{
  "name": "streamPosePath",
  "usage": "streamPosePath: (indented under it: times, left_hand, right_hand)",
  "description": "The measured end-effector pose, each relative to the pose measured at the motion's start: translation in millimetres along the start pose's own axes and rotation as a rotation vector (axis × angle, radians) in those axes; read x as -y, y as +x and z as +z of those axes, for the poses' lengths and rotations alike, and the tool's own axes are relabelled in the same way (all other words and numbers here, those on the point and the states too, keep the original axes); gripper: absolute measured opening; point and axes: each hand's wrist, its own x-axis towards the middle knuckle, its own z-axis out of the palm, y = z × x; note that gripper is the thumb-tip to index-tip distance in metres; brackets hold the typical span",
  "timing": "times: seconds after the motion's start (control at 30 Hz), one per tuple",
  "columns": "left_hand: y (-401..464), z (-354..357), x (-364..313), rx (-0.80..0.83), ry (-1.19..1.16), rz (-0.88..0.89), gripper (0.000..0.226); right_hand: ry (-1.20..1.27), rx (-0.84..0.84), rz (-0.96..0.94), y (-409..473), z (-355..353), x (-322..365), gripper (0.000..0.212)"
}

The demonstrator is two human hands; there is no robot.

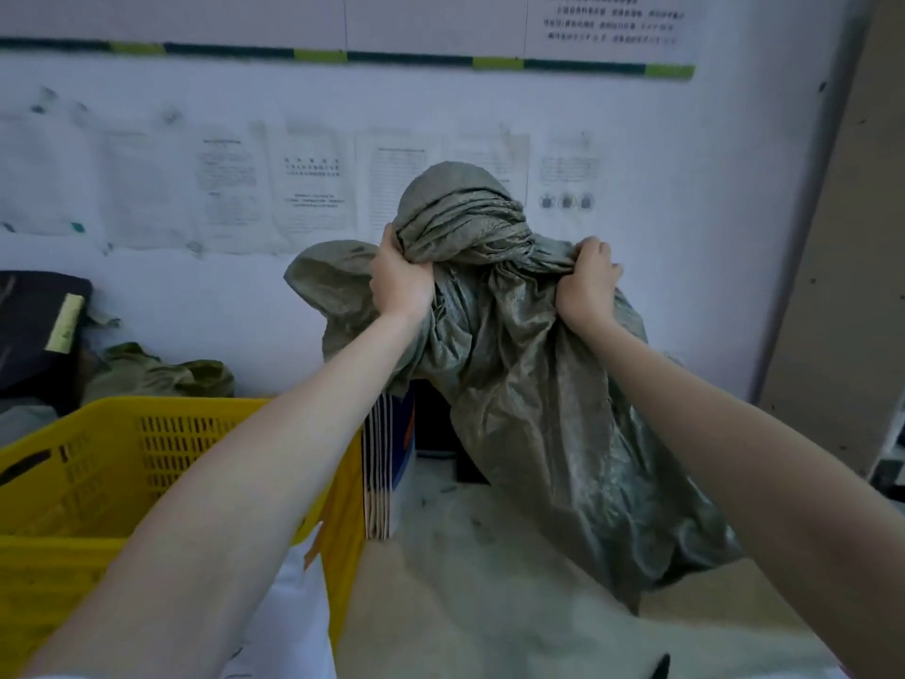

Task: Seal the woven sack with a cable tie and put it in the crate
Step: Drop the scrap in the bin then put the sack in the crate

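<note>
- The left hand (401, 281) is clenching a fistful of the woven sack (529, 384) just under its bunched top, and the right hand (587, 281) is gripping another gather on the far side of that bunch; both fists are closed tight on the cloth.
- The sack is hanging from those two grips, raised in front of the wall, with its loose lower end trailing down toward the pale surface below, to the right of the yellow crate (98, 482).
- No cable tie is showing anywhere on the neck, so I am judging the mouth unsealed, though a tie could be hiding in the folds.
- The slick weave looks liable to slide through the fists, letting the gathered neck spread open again.
- If it is swung across now, the trailing end looks likely to catch the crate rim or knock the stacked booklets (379, 468) standing just beside it.
- Printed sheets (313, 183) are pinned along the wall, and the lettering on them is too blurred to read; no brand is showing on the sack or crate.
</note>
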Motion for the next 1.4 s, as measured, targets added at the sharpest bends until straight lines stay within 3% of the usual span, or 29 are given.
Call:
streamPosePath:
  times: [0.4,0.67,1.0,1.1,1.23,1.4]
  left_hand:
    - [20.7,-62.4,-35.5,-0.189,-0.220,0.175,0.015]
    - [50.1,-147.1,-28.5,-0.339,-0.115,0.211,0.020]
    - [91.5,-270.7,16.5,-0.346,-0.161,0.179,0.021]
    - [102.8,-295.8,31.0,-0.362,-0.066,0.147,0.024]
    - [116.0,-312.6,29.9,-0.403,-0.200,0.149,0.033]
    - [135.8,-340.9,29.0,-0.404,-0.106,0.205,0.022]
  right_hand:
    - [0.270,-0.120,-0.108,13.9,9.5,81.2,0.046]
    - [0.406,-0.086,-0.144,-6.4,50.1,167.8,0.045]
    - [0.475,0.038,-0.226,-38.6,133.3,274.7,0.046]
    - [0.458,0.037,-0.240,-37.9,147.7,301.2,0.045]
    - [0.444,0.031,-0.278,-30.6,159.4,328.3,0.045]
    - [0.523,0.049,-0.273,-28.9,178.8,357.2,0.044]
